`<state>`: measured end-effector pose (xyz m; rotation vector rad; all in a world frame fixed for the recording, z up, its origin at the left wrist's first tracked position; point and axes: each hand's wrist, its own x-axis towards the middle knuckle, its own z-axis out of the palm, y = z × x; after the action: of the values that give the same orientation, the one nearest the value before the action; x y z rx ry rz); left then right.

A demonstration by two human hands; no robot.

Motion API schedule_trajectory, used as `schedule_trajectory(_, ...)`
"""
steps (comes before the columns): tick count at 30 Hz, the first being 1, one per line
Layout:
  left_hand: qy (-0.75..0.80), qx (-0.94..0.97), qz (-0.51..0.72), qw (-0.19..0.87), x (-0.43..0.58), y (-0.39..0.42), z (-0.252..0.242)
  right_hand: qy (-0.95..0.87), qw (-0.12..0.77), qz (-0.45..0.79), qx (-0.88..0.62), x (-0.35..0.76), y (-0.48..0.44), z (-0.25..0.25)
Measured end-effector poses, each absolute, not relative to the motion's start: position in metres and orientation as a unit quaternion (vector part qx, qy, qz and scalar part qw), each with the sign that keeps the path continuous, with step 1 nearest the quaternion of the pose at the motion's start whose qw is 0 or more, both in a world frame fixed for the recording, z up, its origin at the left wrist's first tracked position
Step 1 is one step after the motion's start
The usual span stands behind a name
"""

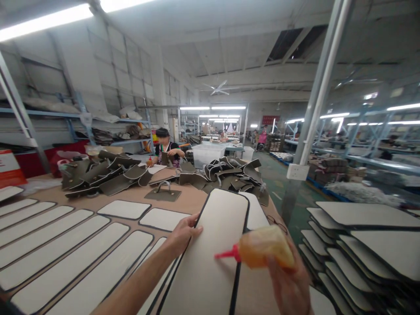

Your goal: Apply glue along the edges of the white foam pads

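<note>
My left hand (186,234) grips the left edge of a long cream panel (215,245) with rounded corners and a dark border, its thumb on the top face. The panel lies slantwise in front of me. In my right hand (292,280) is a squeeze bottle (262,247) of amber liquid, tipped on its side, fingers wrapped round it. Its red nozzle (226,253) points left, over the panel's face; whether the tip touches cannot be told. My right hand is somewhat blurred.
Several similar cream panels (88,249) lie in a row at left. Stacked panels (370,249) stand at right. Olive-brown pieces with handles (229,173) are heaped at the table's far side. A co-worker (167,151) sits beyond. A metal post (315,100) rises at right.
</note>
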<state>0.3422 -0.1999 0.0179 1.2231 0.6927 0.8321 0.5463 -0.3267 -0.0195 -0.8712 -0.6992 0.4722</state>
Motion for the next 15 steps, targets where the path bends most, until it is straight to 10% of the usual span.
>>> schedule_trajectory(15, 0.309, 0.540, 0.368, 0.691, 0.324, -0.178, 0.005, -0.316, 0.792, 0.281, -0.441, 0.527, -0.317, -0.031)
